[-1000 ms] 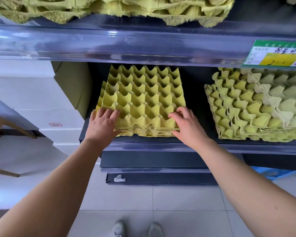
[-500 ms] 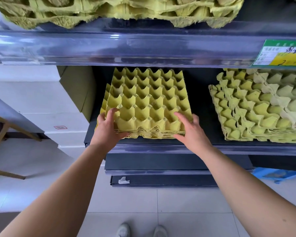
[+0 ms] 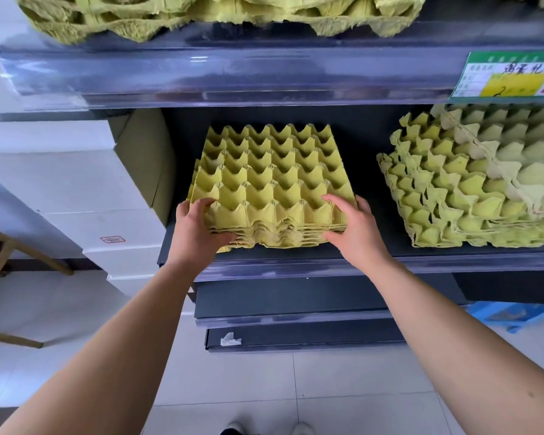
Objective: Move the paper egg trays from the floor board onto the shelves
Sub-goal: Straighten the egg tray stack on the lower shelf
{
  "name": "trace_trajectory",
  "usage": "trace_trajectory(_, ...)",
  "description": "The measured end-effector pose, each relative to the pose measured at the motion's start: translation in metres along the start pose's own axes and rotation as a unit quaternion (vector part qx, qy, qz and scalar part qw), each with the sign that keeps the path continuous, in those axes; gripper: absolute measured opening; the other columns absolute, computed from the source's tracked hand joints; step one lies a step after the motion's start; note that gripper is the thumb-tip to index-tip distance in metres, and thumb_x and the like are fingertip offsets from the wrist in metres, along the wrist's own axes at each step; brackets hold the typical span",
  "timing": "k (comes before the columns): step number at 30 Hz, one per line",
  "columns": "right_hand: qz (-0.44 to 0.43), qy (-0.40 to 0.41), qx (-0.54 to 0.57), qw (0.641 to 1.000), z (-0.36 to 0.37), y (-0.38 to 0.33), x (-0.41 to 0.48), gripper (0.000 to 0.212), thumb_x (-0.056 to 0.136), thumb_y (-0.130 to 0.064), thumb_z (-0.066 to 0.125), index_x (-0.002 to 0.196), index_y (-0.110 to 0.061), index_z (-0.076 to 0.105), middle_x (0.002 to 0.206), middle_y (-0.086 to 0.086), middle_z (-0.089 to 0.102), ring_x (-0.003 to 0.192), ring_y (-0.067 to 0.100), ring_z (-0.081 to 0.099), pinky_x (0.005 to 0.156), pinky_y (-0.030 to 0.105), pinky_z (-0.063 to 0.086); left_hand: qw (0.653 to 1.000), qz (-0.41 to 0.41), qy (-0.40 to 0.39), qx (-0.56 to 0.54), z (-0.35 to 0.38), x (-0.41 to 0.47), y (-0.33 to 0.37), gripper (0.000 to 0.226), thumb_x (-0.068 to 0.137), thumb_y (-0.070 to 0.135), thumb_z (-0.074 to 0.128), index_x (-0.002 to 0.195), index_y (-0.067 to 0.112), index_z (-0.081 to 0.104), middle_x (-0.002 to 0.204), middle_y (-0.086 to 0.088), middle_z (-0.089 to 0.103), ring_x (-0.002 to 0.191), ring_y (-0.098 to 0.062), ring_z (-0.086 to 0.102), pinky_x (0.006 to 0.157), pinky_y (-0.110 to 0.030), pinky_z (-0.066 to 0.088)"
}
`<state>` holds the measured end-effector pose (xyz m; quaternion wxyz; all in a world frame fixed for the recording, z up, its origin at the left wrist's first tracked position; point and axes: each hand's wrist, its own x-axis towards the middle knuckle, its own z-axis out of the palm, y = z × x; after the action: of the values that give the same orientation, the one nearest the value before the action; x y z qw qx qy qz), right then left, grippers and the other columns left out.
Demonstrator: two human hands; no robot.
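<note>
The stack of egg trays sat on the middle shelf, toward its left end, with its near edge just behind the shelf's front lip and the rest reaching back into the dark of that shelf. The person stood square to it with a hand on each near corner. The left hand gripped the near left corner, thumb over the top cups and fingers curled against the front edge of the pile. The right hand was clamped on the near right corner in the same way, thumb on top and the other fingers wrapped round the side and front. From where I stood the stack lay straight ahead of both hands, running away from them toward the back of the shelf, its rows lined up front to back. Neither hand was nearer than the other. I judged the placing almost done, with little left but a push deeper or a letting go, and any push would have to go evenly from both corners or the pile would skew. A second, taller stack filled the right end of the same shelf, well apart, and more trays lay on the shelf above it.
</note>
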<state>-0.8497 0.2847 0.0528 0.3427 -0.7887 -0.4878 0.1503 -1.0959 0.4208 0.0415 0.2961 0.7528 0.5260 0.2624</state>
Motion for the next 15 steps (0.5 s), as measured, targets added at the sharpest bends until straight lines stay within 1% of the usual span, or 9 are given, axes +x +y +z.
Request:
trace_trajectory(2,-0.002,0.007,0.002,1.0,-0.002,-0.003,-0.001,0.069,0.076,-0.004,0.073,0.129,-0.04,0.049,0.145,0.008,0.029,0.128,0.02,0.042,0.1,0.016,0.028,1.0,0.011,0.01,-0.002,-0.004,-0.001,0.001,0.081,0.065,0.02,0.087,0.135,0.017,0.046,0.138,-0.007,0.035,0.117,-0.021,0.046,0.092,-0.018,0.03)
trace_trajectory(4,-0.003,0.009,0.0,1.0,-0.003,-0.009,-0.002,0.068,0.077,-0.005,0.073,0.13,-0.04,0.049,0.148,0.01,0.026,0.13,0.022,0.04,0.099,0.017,0.028,1.0,0.016,0.013,-0.004,-0.008,-0.002,0.002,0.081,0.066,0.02,0.087,0.135,0.016,0.046,0.14,-0.006,0.034,0.117,-0.019,0.046,0.093,-0.018,0.03)
trace_trajectory(5,-0.004,0.009,-0.004,1.0,-0.003,-0.013,-0.002,0.067,0.078,-0.005,0.072,0.13,-0.041,0.048,0.148,0.01,0.025,0.126,0.022,0.043,0.097,0.016,0.029,1.0,0.016,0.011,-0.004,-0.01,-0.001,0.002,0.081,0.066,0.02,0.086,0.135,0.016,0.045,0.14,-0.006,0.034,0.116,-0.019,0.046,0.093,-0.018,0.03)
trace_trajectory(6,-0.006,0.009,-0.008,1.0,-0.005,-0.016,-0.002,0.067,0.078,-0.005,0.072,0.13,-0.041,0.048,0.148,0.01,0.025,0.117,0.019,0.048,0.093,0.016,0.032,1.0,0.016,0.01,-0.005,-0.012,-0.001,0.002,0.081,0.066,0.02,0.086,0.135,0.016,0.045,0.14,-0.006,0.034,0.116,-0.02,0.046,0.093,-0.019,0.031)
trace_trajectory(7,-0.006,0.006,-0.012,1.0,-0.006,-0.019,-0.002,0.067,0.079,-0.004,0.071,0.13,-0.041,0.048,0.148,0.009,0.025,0.107,0.015,0.049,0.089,0.016,0.034,1.0,0.015,0.009,-0.006,-0.014,0.0,0.003,0.081,0.066,0.02,0.086,0.135,0.016,0.045,0.139,-0.006,0.034,0.116,-0.021,0.047,0.093,-0.019,0.031)
trace_trajectory(8,-0.006,0.001,-0.015,1.0,-0.007,-0.021,-0.002,0.067,0.079,-0.004,0.07,0.13,-0.041,0.047,0.147,0.008,0.026,0.102,0.013,0.048,0.086,0.016,0.034,1.0,0.012,0.006,-0.008,-0.015,0.001,0.003,0.081,0.066,0.02,0.086,0.136,0.016,0.045,0.139,-0.006,0.035,0.117,-0.022,0.047,0.093,-0.019,0.031)
trace_trajectory(11,0.002,-0.015,-0.023,1.0,-0.007,-0.022,-0.002,0.068,0.079,-0.005,0.07,0.131,-0.04,0.046,0.145,0.006,0.027,0.105,0.014,0.048,0.087,0.018,0.035,1.0,0.003,-0.004,-0.006,-0.014,0.001,0.001,0.082,0.066,0.019,0.086,0.137,0.017,0.045,0.138,-0.007,0.036,0.117,-0.023,0.047,0.093,-0.02,0.032)
trace_trajectory(15,-0.003,0.006,-0.03,1.0,-0.002,-0.023,-0.007,0.066,0.079,-0.004,0.071,0.13,-0.04,0.048,0.148,0.008,0.026,0.094,0.013,0.05,0.094,0.018,0.037,1.0,0.012,0.007,0.001,-0.014,0.001,-0.001,0.079,0.067,0.021,0.086,0.135,0.014,0.047,0.139,-0.008,0.036,0.117,-0.024,0.048,0.097,-0.025,0.035)
